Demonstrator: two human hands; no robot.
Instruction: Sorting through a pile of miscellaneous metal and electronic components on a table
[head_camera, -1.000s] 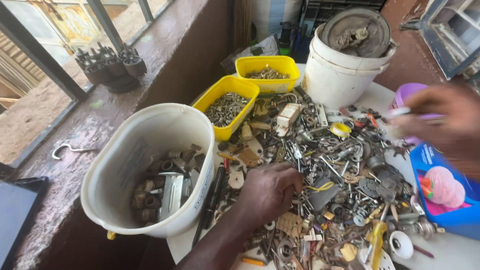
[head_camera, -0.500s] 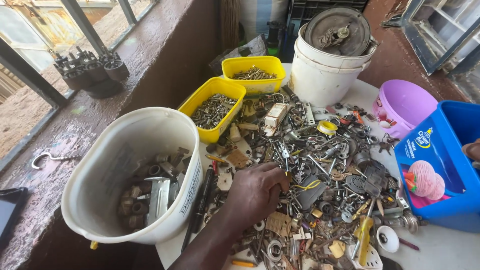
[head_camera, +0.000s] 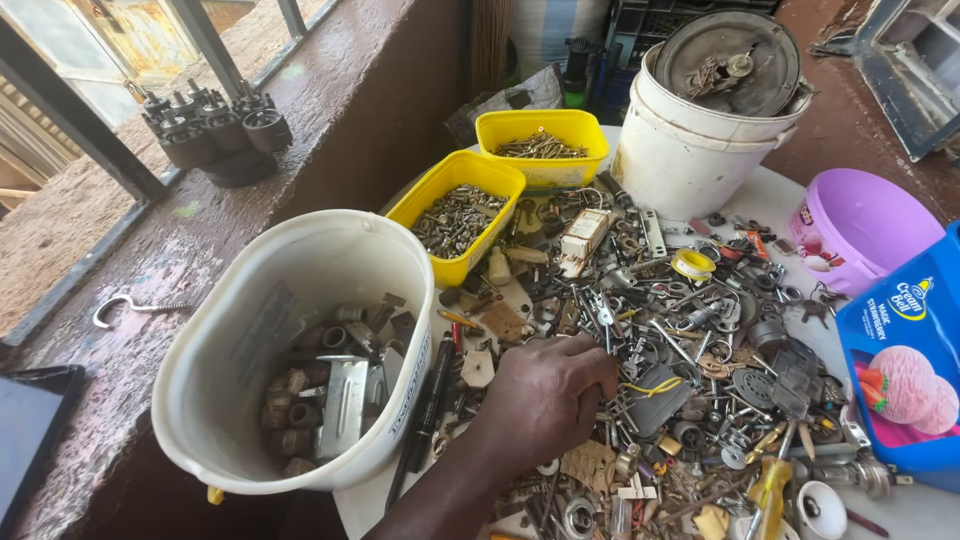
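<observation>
One left hand (head_camera: 545, 400) digs through scrap (head_camera: 680, 340) near blue tub (head_camera: 905, 370).

The left hand (head_camera: 545, 400) covers its own fingertips and the small metal parts (head_camera: 690, 340) beneath, so any grip cannot be told. The blue tub (head_camera: 905, 370) is cut off at the right edge. The right hand is out of view.
</observation>
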